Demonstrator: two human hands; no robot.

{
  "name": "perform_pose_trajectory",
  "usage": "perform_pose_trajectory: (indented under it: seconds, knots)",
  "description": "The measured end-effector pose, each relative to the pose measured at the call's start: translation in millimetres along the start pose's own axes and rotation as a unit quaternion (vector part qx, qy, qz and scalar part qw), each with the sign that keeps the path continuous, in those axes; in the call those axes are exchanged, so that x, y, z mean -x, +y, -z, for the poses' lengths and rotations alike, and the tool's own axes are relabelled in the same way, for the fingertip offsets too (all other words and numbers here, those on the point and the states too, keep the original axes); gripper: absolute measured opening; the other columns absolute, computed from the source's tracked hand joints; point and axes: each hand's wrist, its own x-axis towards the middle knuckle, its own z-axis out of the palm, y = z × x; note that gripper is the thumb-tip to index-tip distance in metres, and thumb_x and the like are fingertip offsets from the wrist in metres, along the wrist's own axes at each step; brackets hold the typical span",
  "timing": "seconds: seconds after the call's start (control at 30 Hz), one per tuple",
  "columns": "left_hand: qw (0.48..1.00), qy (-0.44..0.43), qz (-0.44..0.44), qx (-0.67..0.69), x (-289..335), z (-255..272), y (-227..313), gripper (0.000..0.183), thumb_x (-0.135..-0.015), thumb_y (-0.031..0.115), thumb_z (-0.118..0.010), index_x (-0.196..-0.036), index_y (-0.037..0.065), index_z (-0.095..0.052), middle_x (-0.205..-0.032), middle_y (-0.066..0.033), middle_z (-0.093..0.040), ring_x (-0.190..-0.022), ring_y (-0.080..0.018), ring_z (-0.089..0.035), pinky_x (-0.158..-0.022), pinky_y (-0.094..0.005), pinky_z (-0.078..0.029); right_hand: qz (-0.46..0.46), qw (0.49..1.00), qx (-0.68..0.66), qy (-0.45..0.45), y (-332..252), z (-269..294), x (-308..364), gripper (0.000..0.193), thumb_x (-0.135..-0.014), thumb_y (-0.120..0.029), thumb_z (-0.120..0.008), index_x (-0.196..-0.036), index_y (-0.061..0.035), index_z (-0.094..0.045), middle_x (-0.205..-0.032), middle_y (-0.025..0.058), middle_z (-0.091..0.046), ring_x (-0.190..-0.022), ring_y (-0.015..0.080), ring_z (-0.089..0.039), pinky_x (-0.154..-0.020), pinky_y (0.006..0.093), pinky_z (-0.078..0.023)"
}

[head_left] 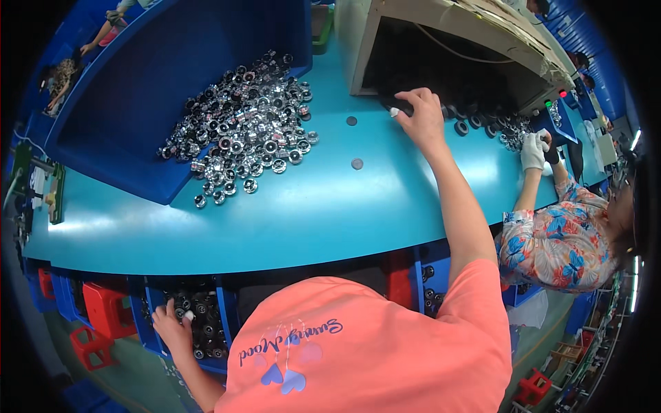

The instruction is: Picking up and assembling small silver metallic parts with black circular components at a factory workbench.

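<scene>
My right hand (423, 122) is at the front of a pale box (359, 51), its thumb and fingers curled around a black round part (405, 106). A white cover sits on one fingertip. Below the table's front edge, my left hand (173, 329) reaches over a blue bin (224, 313) of black round parts (203, 330). Its fingers are apart, one with a white tip cover, and I see nothing held in them. Two small dark discs (357, 164) lie on the teal table (296, 220) left of my right forearm.
A large blue tray (117, 131) spills a heap of clear-and-black round parts (255, 127) onto the table. More black rings (475, 122) lie right of my right hand. A co-worker's white-gloved hand (533, 150) works at the right. Red stools (107, 310) stand at lower left.
</scene>
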Motion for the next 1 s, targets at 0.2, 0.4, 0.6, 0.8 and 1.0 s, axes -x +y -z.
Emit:
perform_pose_trajectory:
  seconds: [0.2,0.4,0.6,0.8,1.0]
  knots:
    - [0.935,0.103,-0.202,0.274,-73,71,132,0.034,-0.082,0.005,-0.068,-0.115,0.002,-0.066,-0.103,-0.0148,-0.063,-0.096,-0.031,-0.06,-0.084,-0.0406,-0.049,0.037,0.992,0.115,-0.02,-5,-17,-21,0.027,-0.072,-0.022,-0.083,-0.099,-0.019,-0.078,-0.106,0.0017,-0.061,-0.103,0.0252,-0.054,-0.086,0.0397,-0.045]
    - [0.765,-0.068,-0.302,0.565,-131,97,264,0.025,-0.094,0.012,-0.064,-0.116,0.0,-0.068,-0.103,-0.0106,-0.067,-0.092,-0.0182,-0.065,-0.08,-0.0319,-0.053,0.098,0.992,-0.072,0.016,-69,1,-2,0.025,-0.067,-0.014,-0.082,-0.092,-0.0189,-0.078,-0.107,-0.0018,-0.061,-0.101,0.0248,-0.053,-0.084,0.0391,-0.041]
    - [0.49,-0.288,-0.164,0.806,-180,66,347,0.044,-0.107,0.031,-0.05,-0.141,0.003,-0.048,-0.116,-0.0093,-0.063,-0.1,-0.0179,-0.063,-0.083,-0.0338,-0.055,0.251,0.958,-0.132,0.032,-154,5,31,0.027,-0.065,-0.008,-0.08,-0.09,-0.0167,-0.074,-0.108,-0.0035,-0.062,-0.1,0.0244,-0.054,-0.083,0.0397,-0.039]
    - [0.357,-0.346,-0.146,0.855,-194,41,352,0.037,-0.106,0.025,-0.05,-0.136,0.003,-0.05,-0.118,-0.0085,-0.063,-0.102,-0.019,-0.064,-0.085,-0.0357,-0.056,0.192,0.941,-0.278,-0.034,-151,-19,41,0.03,-0.068,0.002,-0.076,-0.095,-0.0109,-0.072,-0.111,0.0048,-0.063,-0.094,0.0269,-0.059,-0.08,0.0357,-0.05]
    - [0.262,-0.382,-0.124,0.877,-197,32,346,0.047,-0.104,0.017,-0.053,-0.147,0.003,-0.042,-0.123,-0.0141,-0.061,-0.101,-0.021,-0.063,-0.084,-0.0334,-0.055,0.078,0.913,-0.382,-0.122,-145,-17,37,0.043,-0.072,-0.004,-0.079,-0.114,-0.011,-0.07,-0.114,0.007,-0.062,-0.097,0.0294,-0.06,-0.084,0.0359,-0.051]
